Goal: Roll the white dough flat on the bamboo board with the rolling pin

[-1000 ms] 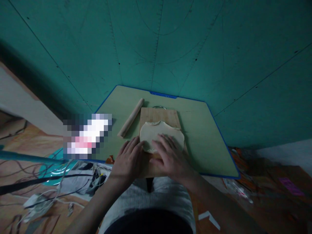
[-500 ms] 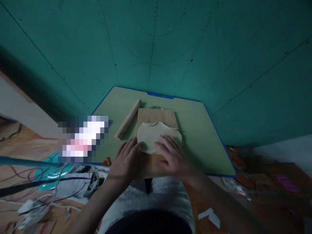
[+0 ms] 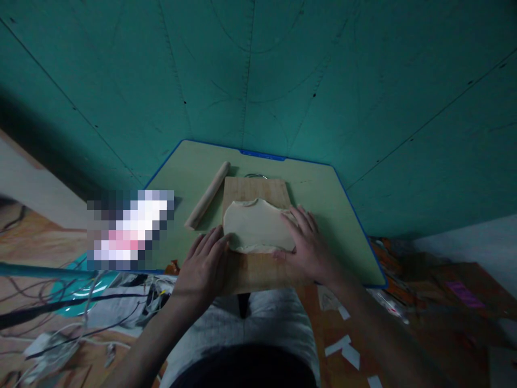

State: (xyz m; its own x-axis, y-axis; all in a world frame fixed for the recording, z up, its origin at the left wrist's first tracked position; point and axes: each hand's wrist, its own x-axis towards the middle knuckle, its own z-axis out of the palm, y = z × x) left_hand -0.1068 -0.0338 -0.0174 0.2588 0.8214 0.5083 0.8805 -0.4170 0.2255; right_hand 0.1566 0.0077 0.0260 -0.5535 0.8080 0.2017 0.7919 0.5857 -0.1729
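Observation:
A flat, pale sheet of dough (image 3: pixel 258 226) lies across the wooden cutting board (image 3: pixel 258 272), its far and near edges slightly curled up. My left hand (image 3: pixel 204 264) rests at the left edge of the board, fingers stretched forward and the thumb at the dough's near left corner. At the dough's right edge is my right hand (image 3: pixel 309 242), its fingers spread over that end and the thumb apart on the near side. A wooden rolling pin (image 3: pixel 208 196) lies slantwise to the left of the board.
The boards sit on a pale green tabletop (image 3: pixel 331 215) with a blue rim, against a green wall (image 3: pixel 258 81). A blurred-out bright object (image 3: pixel 137 226) lies at the table's left edge. Cables (image 3: pixel 60 334) and a turquoise basin (image 3: pixel 67 302) are on the floor at left.
My right hand has moved right, from on top of the dough to its right edge, uncovering the middle of the sheet. My left hand stays at the left edge. The view has shifted slightly.

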